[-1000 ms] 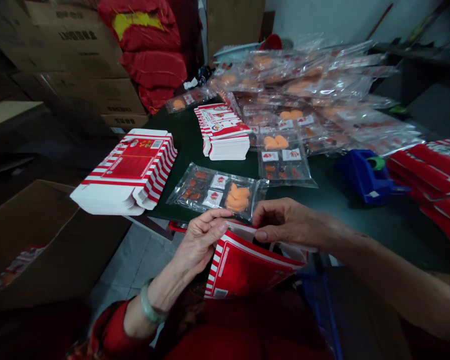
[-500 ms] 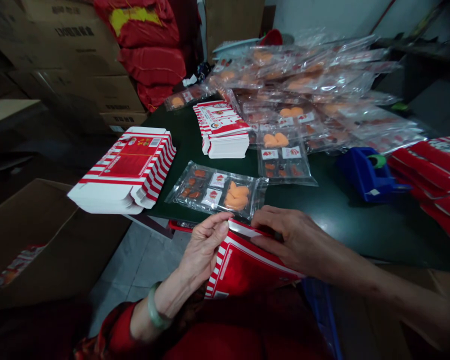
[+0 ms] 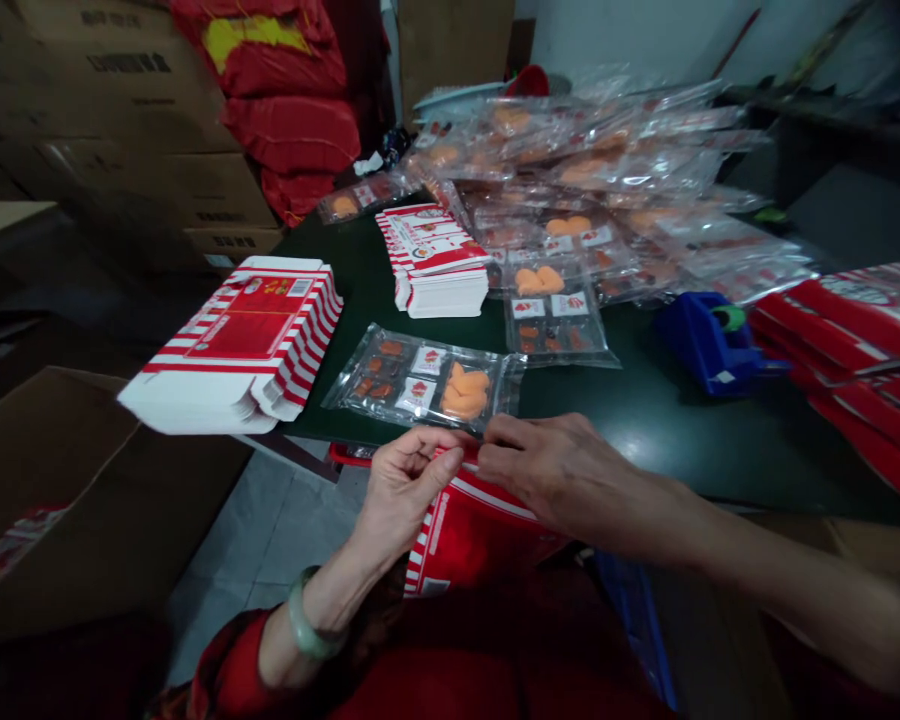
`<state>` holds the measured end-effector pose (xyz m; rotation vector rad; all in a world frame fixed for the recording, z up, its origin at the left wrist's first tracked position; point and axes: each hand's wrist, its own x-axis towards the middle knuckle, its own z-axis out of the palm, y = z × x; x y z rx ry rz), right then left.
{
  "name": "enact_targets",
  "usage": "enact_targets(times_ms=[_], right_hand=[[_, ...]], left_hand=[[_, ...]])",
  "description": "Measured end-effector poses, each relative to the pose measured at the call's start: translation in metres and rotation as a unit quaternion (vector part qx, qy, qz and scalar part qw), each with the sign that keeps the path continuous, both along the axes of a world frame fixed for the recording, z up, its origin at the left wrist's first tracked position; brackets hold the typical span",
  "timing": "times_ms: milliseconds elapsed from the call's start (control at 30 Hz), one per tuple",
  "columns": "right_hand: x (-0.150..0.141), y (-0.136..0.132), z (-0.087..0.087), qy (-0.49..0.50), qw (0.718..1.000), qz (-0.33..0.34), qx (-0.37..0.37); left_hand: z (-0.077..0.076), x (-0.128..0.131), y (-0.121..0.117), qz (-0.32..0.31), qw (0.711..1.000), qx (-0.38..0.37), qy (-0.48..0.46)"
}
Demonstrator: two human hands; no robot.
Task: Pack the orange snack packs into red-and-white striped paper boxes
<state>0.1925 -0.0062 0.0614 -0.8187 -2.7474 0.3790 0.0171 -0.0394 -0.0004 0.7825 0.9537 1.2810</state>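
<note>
Head view: we hold a red-and-white box point(image 3: 480, 530) with both hands, low in front of the near edge of the dark green tabletop point(image 3: 690, 455), over our lap. Our left hand point(image 3: 412, 485), on the arm with the pale bracelet point(image 3: 311, 615), pinches the box's upper left corner between thumb and fingers. Our right hand point(image 3: 559, 470) has its fingers bent and gripping the upper edge just beside the left, though its knuckles hide the exact contact.

We judge the box to be light, thin card: stiff along its creases, easy to dent or bend across the panels, with a printed face that may be a little slippery. The folded edges and corners look the best places to take hold; squeezing mid-panel would likely buckle it.

As for print, we see a striped border, a column of small characters and a pale label patch low on the box, none of it readable. The larger stack of flat boxes point(image 3: 240, 335) carries a barcode and yellow lettering too small to make out. White cards with a red emblem lie inside the sealed packet point(image 3: 427, 380); the dark marks on the cartons point(image 3: 150, 130) are blurred.
</note>
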Motion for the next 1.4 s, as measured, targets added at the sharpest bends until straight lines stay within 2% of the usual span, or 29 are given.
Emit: enact_targets(times_ms=[67, 100, 167, 233, 267, 333, 433, 500, 567, 633, 733, 800, 833, 867, 967, 1033, 1067, 1133, 1267, 1400], right_hand=[[0.005, 0.004, 0.002, 0.106, 0.991, -0.024, -0.083], [0.009, 0.005, 0.002, 0.178, 0.975, -0.056, -0.123], [0.021, 0.001, -0.004, 0.322, 0.92, -0.145, -0.17], [0.032, -0.01, -0.016, 0.416, 0.867, -0.216, -0.169], [0.034, -0.017, -0.025, 0.444, 0.852, -0.229, -0.155], [0.033, -0.031, -0.045, 0.467, 0.847, -0.224, -0.116], [0.021, -0.045, -0.071, 0.463, 0.858, -0.219, -0.028], [0.014, -0.047, -0.079, 0.448, 0.863, -0.229, 0.046], [0.009, -0.045, -0.081, 0.437, 0.866, -0.227, 0.091], [0.008, -0.044, -0.08, 0.444, 0.867, -0.216, 0.072], [0.005, -0.047, -0.077, 0.49, 0.844, -0.215, -0.027], [0.001, -0.051, -0.076, 0.516, 0.825, -0.22, -0.068], [-0.002, -0.052, -0.076, 0.523, 0.82, -0.221, -0.073], [-0.004, -0.054, -0.075, 0.526, 0.818, -0.222, -0.07], [-0.007, -0.055, -0.076, 0.517, 0.824, -0.226, -0.053], [-0.008, -0.055, -0.077, 0.505, 0.829, -0.237, -0.047], [-0.008, -0.056, -0.078, 0.501, 0.83, -0.242, -0.046], [-0.009, -0.055, -0.081, 0.501, 0.826, -0.253, -0.045], [-0.013, -0.054, -0.087, 0.506, 0.822, -0.259, -0.043], [-0.014, -0.052, -0.089, 0.48, 0.835, -0.269, -0.015]], left_hand=[[0.0, -0.004, 0.003, 0.011, 0.999, 0.022, 0.04], [0.0, -0.007, 0.004, 0.016, 0.998, 0.028, 0.045], [-0.001, -0.012, 0.006, 0.024, 0.998, 0.031, 0.04], [-0.003, -0.016, 0.007, 0.023, 0.999, 0.03, 0.035], [-0.005, -0.018, 0.008, 0.023, 0.999, 0.032, 0.035], [-0.007, -0.02, 0.009, 0.027, 0.998, 0.041, 0.038], [-0.012, -0.021, 0.01, 0.036, 0.996, 0.063, 0.055], [-0.015, -0.021, 0.009, 0.045, 0.992, 0.083, 0.081], [-0.019, -0.022, 0.007, 0.057, 0.986, 0.112, 0.113], [-0.021, -0.024, 0.006, 0.062, 0.978, 0.144, 0.141], [-0.014, -0.027, 0.009, 0.043, 0.963, 0.185, 0.19], [0.001, -0.028, 0.018, -0.012, 0.942, 0.225, 0.249], [0.012, -0.028, 0.024, -0.057, 0.922, 0.247, 0.292], [0.024, -0.027, 0.03, -0.108, 0.896, 0.273, 0.333], [0.056, -0.019, 0.047, -0.254, 0.793, 0.348, 0.431], [0.067, -0.014, 0.053, -0.322, 0.736, 0.399, 0.442], [0.068, -0.012, 0.055, -0.343, 0.718, 0.419, 0.438], [0.065, -0.011, 0.056, -0.356, 0.701, 0.443, 0.431], [0.053, -0.017, 0.058, -0.322, 0.701, 0.465, 0.434], [0.055, -0.018, 0.06, -0.308, 0.692, 0.486, 0.436]])
